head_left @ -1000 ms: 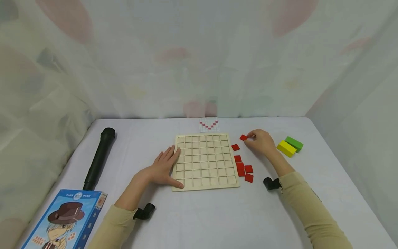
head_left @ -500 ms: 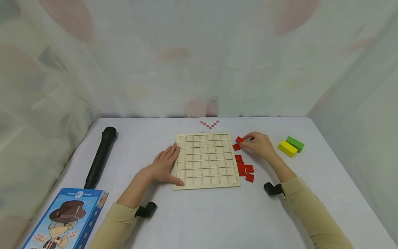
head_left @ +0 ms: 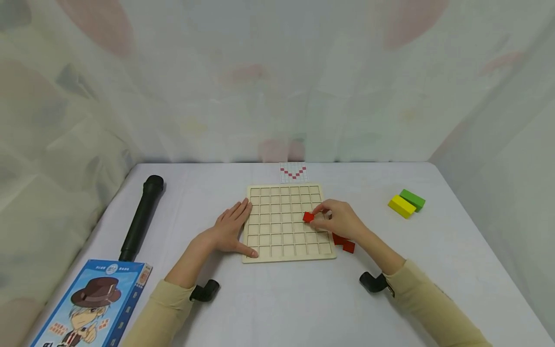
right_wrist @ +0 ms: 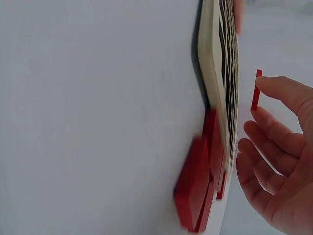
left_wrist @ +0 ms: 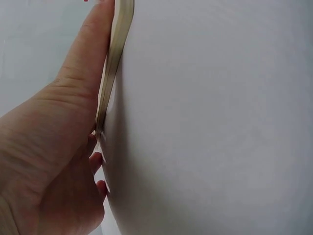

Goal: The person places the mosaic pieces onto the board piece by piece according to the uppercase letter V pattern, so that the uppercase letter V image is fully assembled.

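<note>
A pale wooden grid board (head_left: 277, 236) lies flat on the white table. At its left edge my left hand (head_left: 227, 232) rests with fingers spread, the thumb on the lower left corner; in the left wrist view the thumb (left_wrist: 85, 54) lies along the board's edge. My right hand (head_left: 340, 219) pinches a thin red square tile (head_left: 308, 217) between thumb and fingertips, over the right part of the grid. The right wrist view has this red tile (right_wrist: 257, 90) edge-on, raised above the board. Several other red tiles (head_left: 349, 246) lie beside the board's right edge, partly hidden by the right hand.
Behind the board lies a small card (head_left: 294, 172) with a red V pattern on a grid. Yellow (head_left: 402, 206) and green blocks (head_left: 413, 200) sit far right. To the left are a black cylindrical stick (head_left: 142, 217) and a blue illustrated box (head_left: 93, 303).
My right hand has carried the red tile leftward from the table right of the board to above the grid. The left hand has stayed on the board's left edge.
</note>
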Demonstrator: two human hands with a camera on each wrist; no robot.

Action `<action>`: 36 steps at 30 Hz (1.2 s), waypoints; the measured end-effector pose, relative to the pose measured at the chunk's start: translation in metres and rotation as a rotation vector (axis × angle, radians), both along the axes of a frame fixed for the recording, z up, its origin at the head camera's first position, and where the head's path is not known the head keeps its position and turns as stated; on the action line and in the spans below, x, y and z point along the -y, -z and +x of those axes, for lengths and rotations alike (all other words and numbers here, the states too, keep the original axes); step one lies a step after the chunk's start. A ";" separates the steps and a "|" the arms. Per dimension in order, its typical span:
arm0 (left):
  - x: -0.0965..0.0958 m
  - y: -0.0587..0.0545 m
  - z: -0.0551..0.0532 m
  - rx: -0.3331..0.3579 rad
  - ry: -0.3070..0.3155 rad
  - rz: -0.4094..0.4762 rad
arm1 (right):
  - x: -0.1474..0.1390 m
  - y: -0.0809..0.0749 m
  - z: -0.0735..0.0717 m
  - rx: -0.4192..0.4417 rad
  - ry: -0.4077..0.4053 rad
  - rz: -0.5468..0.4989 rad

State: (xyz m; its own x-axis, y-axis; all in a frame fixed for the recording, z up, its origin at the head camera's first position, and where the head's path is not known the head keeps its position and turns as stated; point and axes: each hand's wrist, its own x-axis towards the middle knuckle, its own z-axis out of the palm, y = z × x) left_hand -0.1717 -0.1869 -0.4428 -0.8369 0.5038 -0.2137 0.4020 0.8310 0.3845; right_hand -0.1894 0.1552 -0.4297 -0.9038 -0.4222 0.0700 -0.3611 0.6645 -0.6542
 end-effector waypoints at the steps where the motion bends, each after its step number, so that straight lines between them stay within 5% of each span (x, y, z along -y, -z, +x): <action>1: 0.000 0.000 0.000 -0.001 0.001 0.006 | 0.004 0.000 0.003 0.004 -0.023 -0.004; 13: -0.001 0.000 -0.001 -0.003 -0.011 -0.015 | 0.036 -0.001 0.025 -0.015 -0.156 0.103; 22: -0.001 0.002 -0.001 0.001 -0.008 -0.017 | 0.045 0.003 0.027 -0.037 -0.157 0.186; 36: 0.000 0.004 -0.001 -0.008 -0.007 -0.018 | 0.040 0.000 0.030 -0.035 -0.145 0.098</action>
